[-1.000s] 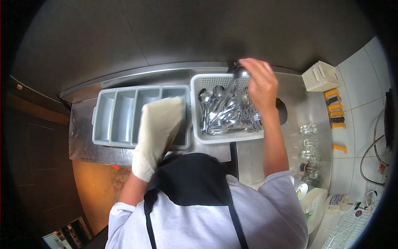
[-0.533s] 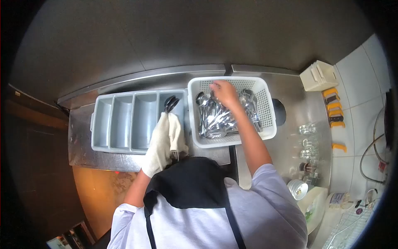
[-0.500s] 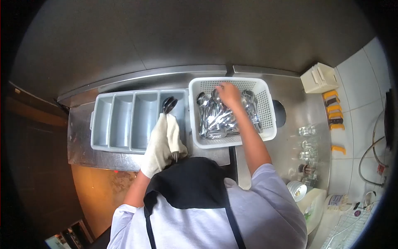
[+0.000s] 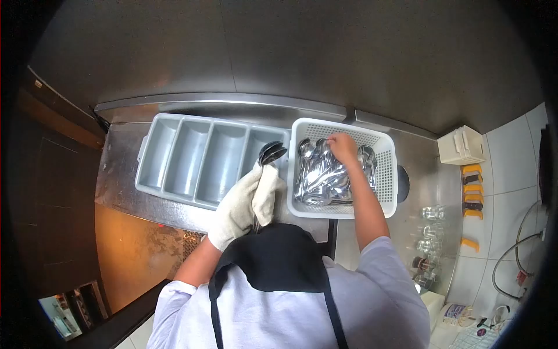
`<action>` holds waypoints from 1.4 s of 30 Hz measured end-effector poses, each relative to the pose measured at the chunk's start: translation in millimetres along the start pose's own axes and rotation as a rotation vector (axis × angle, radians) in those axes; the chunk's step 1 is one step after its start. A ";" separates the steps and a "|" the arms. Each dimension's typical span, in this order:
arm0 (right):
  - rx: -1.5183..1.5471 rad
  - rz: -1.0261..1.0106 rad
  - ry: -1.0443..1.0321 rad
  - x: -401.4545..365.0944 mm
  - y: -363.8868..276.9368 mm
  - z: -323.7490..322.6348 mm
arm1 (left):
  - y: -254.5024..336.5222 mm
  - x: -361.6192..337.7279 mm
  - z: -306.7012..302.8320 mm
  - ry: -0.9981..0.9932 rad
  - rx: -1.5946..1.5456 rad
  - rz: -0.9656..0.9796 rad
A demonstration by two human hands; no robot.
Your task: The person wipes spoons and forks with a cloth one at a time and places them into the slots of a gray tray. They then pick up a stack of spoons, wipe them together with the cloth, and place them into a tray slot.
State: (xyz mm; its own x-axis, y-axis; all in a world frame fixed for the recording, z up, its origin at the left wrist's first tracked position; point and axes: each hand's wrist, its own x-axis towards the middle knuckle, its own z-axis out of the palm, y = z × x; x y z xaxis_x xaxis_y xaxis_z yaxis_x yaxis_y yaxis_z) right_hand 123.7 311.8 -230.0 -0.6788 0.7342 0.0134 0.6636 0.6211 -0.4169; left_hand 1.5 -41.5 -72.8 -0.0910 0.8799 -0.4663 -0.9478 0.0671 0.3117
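My left hand (image 4: 243, 200), in a whitish cloth glove, is closed around several dark spoons (image 4: 271, 153) whose bowls stick out above it, near the right compartment of the grey divided tray (image 4: 222, 160). A fold of whitish cloth hangs by the fingers. My bare right hand (image 4: 343, 146) is inside the white perforated basket (image 4: 385, 152), its fingers pinched at the heap of metal cutlery (image 4: 325, 177). What the fingertips grip there is too small to make out.
Right of the basket is a dark round object (image 4: 403, 183). Glasses (image 4: 432, 231) stand along the counter's right side. Yellow-handled items (image 4: 472, 189) line the tiled wall below a cream box (image 4: 460, 145).
The view has shifted, so tray and basket appear further right and lower. My left hand still holds the spoons, now tilted more to the right. My right hand stays at the cutlery.
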 end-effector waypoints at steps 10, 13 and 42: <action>0.105 -0.221 0.785 -52.3 -41.9 -97.6 | -4.6 19.8 -0.1 -0.228 -0.097 -0.041; 0.196 -0.180 1.014 -62.8 -37.8 -136.9 | -21.0 65.3 -0.8 -0.186 0.105 0.140; 0.406 -0.107 0.939 -168.8 -33.1 -118.4 | -32.9 137.6 35.2 0.449 2.695 0.736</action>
State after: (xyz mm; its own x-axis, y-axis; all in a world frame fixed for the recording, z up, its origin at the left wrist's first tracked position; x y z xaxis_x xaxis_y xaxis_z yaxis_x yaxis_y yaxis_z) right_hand 253.6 199.8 -110.8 -0.0928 0.7074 0.7007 0.3393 0.6841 -0.6457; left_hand 30.9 94.0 -118.1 -0.2968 0.9502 0.0946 0.9499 0.3039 -0.0728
